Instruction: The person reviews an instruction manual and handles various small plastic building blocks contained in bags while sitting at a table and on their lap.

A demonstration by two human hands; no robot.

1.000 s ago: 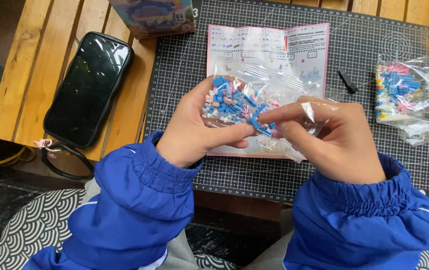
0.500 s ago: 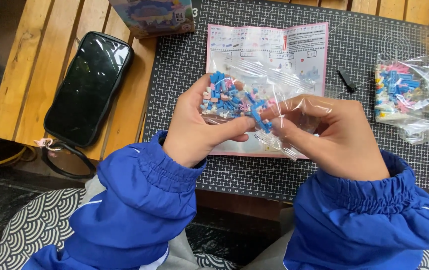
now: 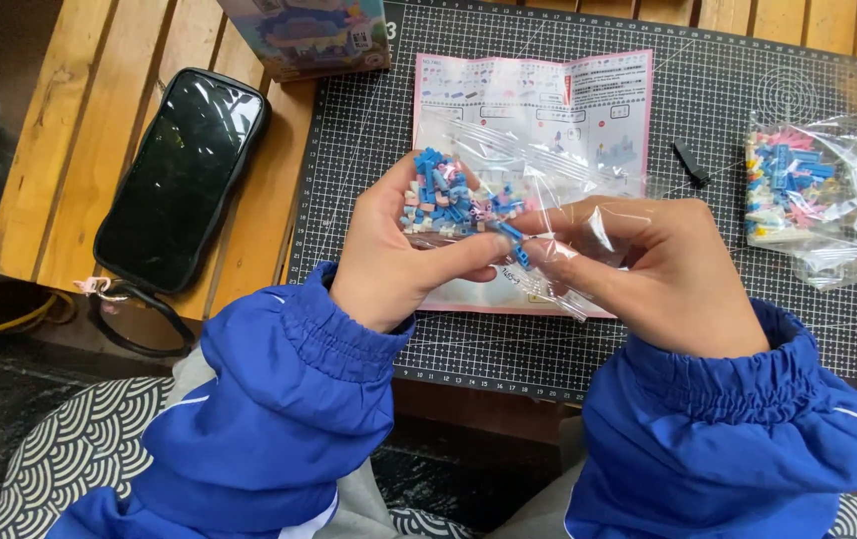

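My left hand (image 3: 398, 255) now cups the clear plastic bag of small blue, pink and white bricks (image 3: 453, 200) higher, while my right hand (image 3: 648, 265) has slid lower along its edge.

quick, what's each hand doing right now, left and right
Left hand: closed around the clear bag of small bricks, cradling it.
Right hand: pinching the bag's other end between thumb and fingers.

Slatted wooden table (image 3: 69, 150). Black phone (image 3: 181, 180) lies at left on slats. Dark gridded cutting mat (image 3: 728, 110) covers right part. Box (image 3: 308, 35) at far edge, straddling mat corner. Pink instruction leaflet (image 3: 538, 95), small black tool (image 3: 691, 162) and bag of bricks (image 3: 808, 195) lie on mat.
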